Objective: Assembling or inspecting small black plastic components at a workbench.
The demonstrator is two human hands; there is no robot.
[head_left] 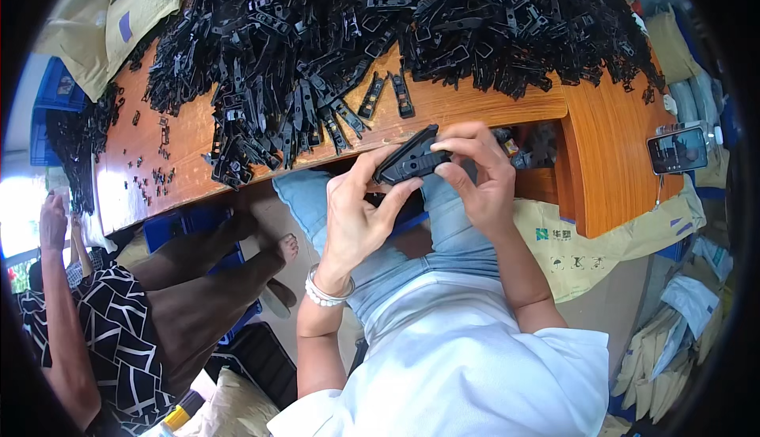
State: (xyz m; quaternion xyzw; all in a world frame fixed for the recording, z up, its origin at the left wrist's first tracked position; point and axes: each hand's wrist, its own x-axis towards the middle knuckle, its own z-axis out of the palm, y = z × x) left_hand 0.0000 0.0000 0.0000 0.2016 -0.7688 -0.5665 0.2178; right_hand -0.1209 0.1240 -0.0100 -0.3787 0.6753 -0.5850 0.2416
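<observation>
Over my lap, just off the table's front edge, I hold a long black plastic clip [412, 166] made of two arms that meet at its left end and spread apart in a narrow V. My left hand [356, 214] grips that left end between thumb and fingers. At the other end, the thumb and fingertips of my right hand [480, 174] close on the lower arm. Two loose black clip pieces [401, 95] lie on the wood just beyond my hands, in front of a large heap of similar black parts [317, 33].
The wooden table [538, 108] has an open drawer space under its front edge. A phone [677, 152] stands at the right. Small dark bits [161, 177] are scattered at the left. Paper sacks [150, 9] lie at the back left. Another person [103, 318] sits at my left.
</observation>
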